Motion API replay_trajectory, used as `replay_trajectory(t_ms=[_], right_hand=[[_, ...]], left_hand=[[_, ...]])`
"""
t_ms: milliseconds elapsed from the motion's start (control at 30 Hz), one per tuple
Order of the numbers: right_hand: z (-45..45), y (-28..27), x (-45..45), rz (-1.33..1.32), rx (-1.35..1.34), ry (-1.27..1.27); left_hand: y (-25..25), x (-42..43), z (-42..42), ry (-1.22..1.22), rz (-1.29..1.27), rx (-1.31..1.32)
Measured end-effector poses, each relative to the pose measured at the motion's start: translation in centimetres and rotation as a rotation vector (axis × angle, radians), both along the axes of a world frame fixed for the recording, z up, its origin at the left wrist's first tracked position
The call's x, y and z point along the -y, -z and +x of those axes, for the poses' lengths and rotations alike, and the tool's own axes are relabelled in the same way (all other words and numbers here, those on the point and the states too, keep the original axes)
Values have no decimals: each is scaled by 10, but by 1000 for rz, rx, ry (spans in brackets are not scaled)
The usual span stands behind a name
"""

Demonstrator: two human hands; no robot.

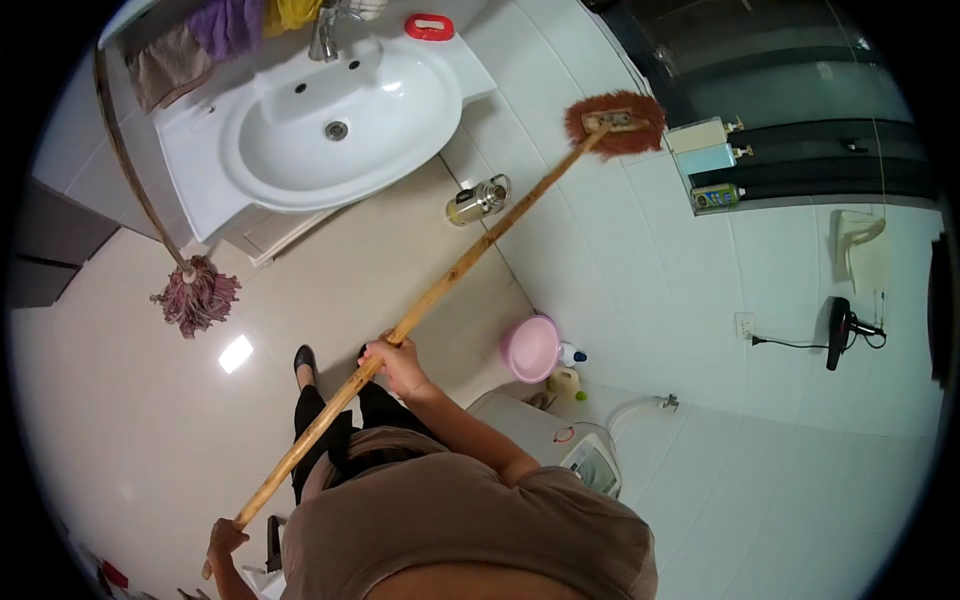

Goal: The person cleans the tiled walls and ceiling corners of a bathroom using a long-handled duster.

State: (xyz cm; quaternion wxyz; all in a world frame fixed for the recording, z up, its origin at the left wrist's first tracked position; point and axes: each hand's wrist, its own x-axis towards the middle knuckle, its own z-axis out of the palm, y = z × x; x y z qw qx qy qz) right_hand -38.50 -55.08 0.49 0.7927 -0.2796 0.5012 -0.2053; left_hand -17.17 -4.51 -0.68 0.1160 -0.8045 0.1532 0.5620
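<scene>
My right hand [402, 366] is wrapped round the middle of a long wooden pole, part of a mop [462, 262] with a shaggy reddish-brown head. Near the pole's lower end, at the bottom left, my left hand [228, 538] is closed round the wood. The pole runs slantwise from there up to the right. Its mop head [615, 123] is at the white tiled wall [640, 260], just left of a dark recessed shelf; whether it presses on the tiles I cannot tell.
A white washbasin [300, 185], a second mop [197, 295], a metal flask [478, 201], a pink basin [532, 349] and a washing machine [520, 420] surround me. Bottles [716, 195] line the recessed shelf [800, 180]. A hair dryer [838, 333] hangs on the right wall.
</scene>
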Motion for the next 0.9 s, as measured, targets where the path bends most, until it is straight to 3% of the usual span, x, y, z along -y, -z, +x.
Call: replay_trajectory(t_ms=[100,133,167,200,267,333,367,433,533,667,800,900], right_hand=[[-4,-2,-15,52,-1,65],[-7,3,-18,77,-14,52],[-9,7,-20,101,-25,38],[-12,17,-19,98,-21,41],[-15,37,-20,277,230,177],[-8,34,-12,386,235,302],[-6,31,-6,494,236,425],[-13,50,2,525,352,384],[-6,55,12,579,448,375],[23,12,22,690,387,250],[35,18,32,741,417,71],[43,15,45,738,367,-41]], left_hand=[[2,-5,35,96,-13,69],[37,-36,52,327,-88,45],[29,-31,62,318,-96,188],[37,-31,76,457,-135,269],[32,-15,102,363,-217,446],[31,2,118,386,-408,744],[19,22,123,386,-411,748],[-8,52,129,413,-504,966],[-35,60,126,376,-528,1083],[-73,41,95,272,-401,1216],[-84,4,34,299,-288,1273],[-80,-13,-16,66,-38,1131]])
